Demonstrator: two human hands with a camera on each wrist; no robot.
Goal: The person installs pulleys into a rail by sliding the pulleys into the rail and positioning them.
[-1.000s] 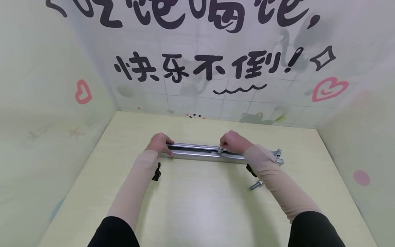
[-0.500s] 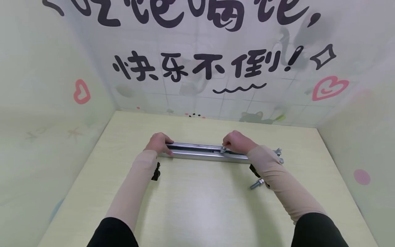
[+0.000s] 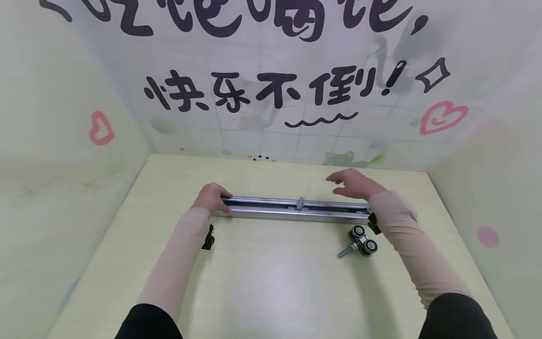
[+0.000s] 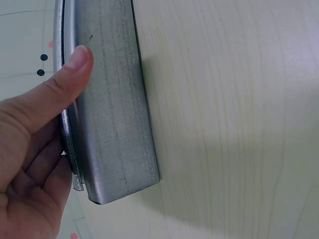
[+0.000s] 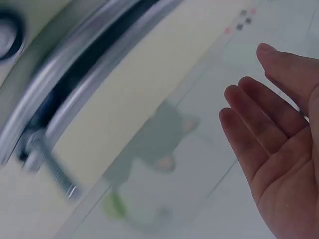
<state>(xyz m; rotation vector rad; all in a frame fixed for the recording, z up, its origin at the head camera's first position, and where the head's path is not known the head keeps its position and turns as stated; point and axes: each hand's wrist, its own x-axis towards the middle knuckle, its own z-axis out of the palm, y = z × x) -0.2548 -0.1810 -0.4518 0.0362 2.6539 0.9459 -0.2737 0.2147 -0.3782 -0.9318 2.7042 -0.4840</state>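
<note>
A long silver metal track [image 3: 275, 214] with an open slot along its top lies across the table. My left hand [image 3: 210, 197] grips its left end; in the left wrist view the thumb [image 4: 77, 62] lies on the track's side. A bolt [image 3: 300, 202] stands up out of the slot near mid-length. My right hand [image 3: 354, 183] is held above and behind the track's right part, fingers spread and touching nothing. Another bolt [image 5: 52, 167] pokes out at the track's end in the blurred right wrist view. My right forearm hides that end in the head view.
A roller trolley [image 3: 362, 242] with several black wheels and a bolt lies on the table in front of the track's right end. Pale wood-grain table [image 3: 271, 273] runs back to printed wall panels [image 3: 237, 132]. Small black items [image 3: 208, 238] show by each wrist.
My right hand has let go of the bolt in the slot and moved right and away. The roller trolley, earlier mostly behind my sleeve, now shows fully. My left hand keeps its grip.
</note>
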